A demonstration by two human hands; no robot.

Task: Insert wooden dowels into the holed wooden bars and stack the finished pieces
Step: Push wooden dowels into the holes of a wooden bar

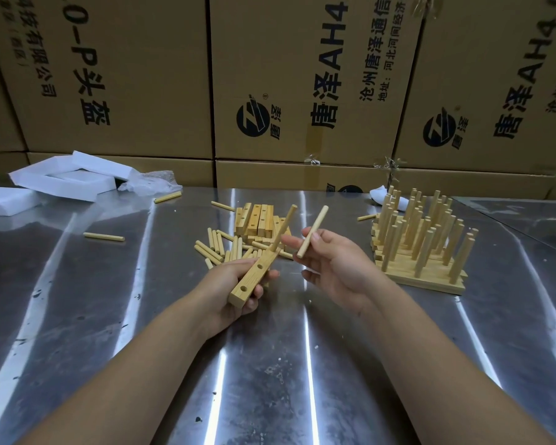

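My left hand (pixel 238 289) grips a holed wooden bar (pixel 254 277) above the metal table. One dowel (pixel 284 228) stands in the bar's far hole, and two nearer holes show empty. My right hand (pixel 331 268) pinches a loose dowel (pixel 312 232), held tilted just right of the bar. Behind my hands lies a pile of loose dowels (pixel 215 248) beside a heap of bare bars (pixel 257 220). A stack of finished bars with upright dowels (pixel 421 245) stands at the right.
The shiny metal table (pixel 270 364) stretches toward me. Stray dowels (pixel 104 236) lie at the left and back. White foam pieces (pixel 61 179) and plastic wrap sit at the back left. Cardboard boxes (pixel 302 91) form a wall behind the table.
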